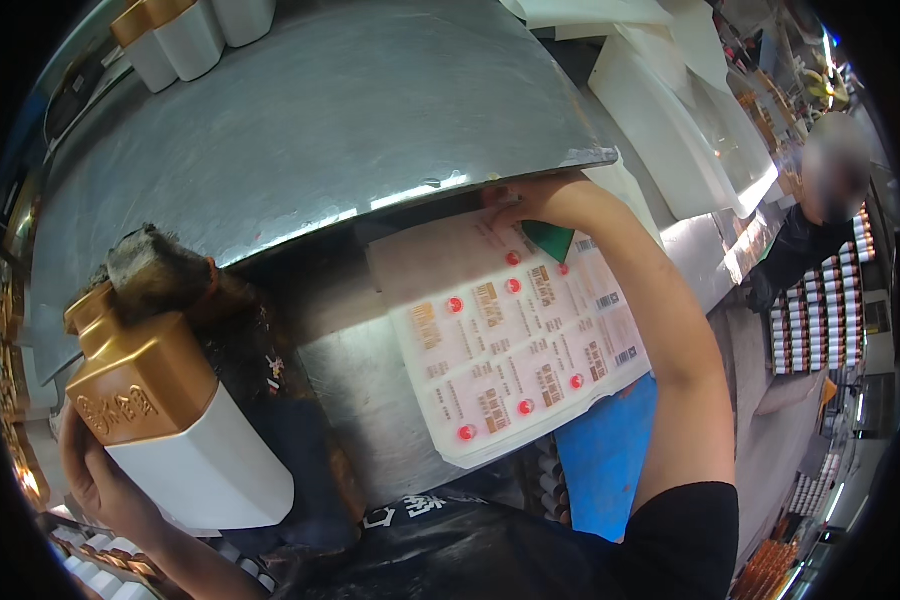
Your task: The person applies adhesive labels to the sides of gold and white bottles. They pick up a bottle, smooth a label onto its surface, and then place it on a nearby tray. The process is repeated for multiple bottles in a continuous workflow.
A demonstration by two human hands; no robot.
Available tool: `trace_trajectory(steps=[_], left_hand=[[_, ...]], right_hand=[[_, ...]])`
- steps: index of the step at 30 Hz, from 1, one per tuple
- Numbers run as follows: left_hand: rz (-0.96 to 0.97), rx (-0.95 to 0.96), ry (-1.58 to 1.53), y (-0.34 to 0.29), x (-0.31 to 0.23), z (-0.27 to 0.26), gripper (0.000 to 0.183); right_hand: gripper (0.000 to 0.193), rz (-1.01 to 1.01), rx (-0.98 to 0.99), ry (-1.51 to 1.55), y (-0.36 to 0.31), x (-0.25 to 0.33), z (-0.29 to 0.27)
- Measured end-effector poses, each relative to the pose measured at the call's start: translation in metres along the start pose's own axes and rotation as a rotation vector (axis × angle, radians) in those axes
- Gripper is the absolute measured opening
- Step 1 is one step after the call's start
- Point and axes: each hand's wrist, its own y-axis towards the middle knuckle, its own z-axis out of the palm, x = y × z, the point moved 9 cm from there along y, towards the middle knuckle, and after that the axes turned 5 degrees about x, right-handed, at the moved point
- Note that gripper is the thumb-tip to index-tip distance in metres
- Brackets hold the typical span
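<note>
My left hand point(92, 478) is closed around the side of a bottle point(185, 430), its fingers partly hidden behind it. The bottle is angular, with a gold shoulder and neck above a white body, and it leans to the left. My right hand point(538, 203) reaches under the front edge of the metal tabletop, at the far end of a stack of label sheets point(500, 345). Red dots and gold-brown print cover the top sheet. From under this hand sticks out a green flat scraper point(548, 240), which seems held in the palm; the fingertips are partly in shadow.
The raised metal tabletop point(330, 110) overhangs the sheets. A dark wrapped bundle point(160, 270) sits at its left corner, behind the bottle. White-and-gold bottles point(185, 40) stand far left. A white plastic bin point(660, 120) lies at right. Beyond it is another person point(805, 220) beside stacked bottles point(820, 315).
</note>
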Motion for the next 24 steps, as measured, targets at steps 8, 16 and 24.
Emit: trace_trajectory(steps=[8, 16, 24], left_hand=[[0.024, 0.013, -0.078, -0.009, -0.005, -0.002, 0.036], [0.155, 0.115, -0.081, -0.019, -0.014, -0.001, 0.036], [0.554, 0.533, 0.354, -0.05, -0.085, 0.062, 0.042]], right_hand=[[0.024, -0.027, -0.271, -0.238, -0.004, 0.003, -0.006], [0.01, 0.043, -0.791, -0.479, -0.135, 0.079, -0.04], [0.009, 0.162, -0.922, -0.133, -0.216, 0.156, -0.058]])
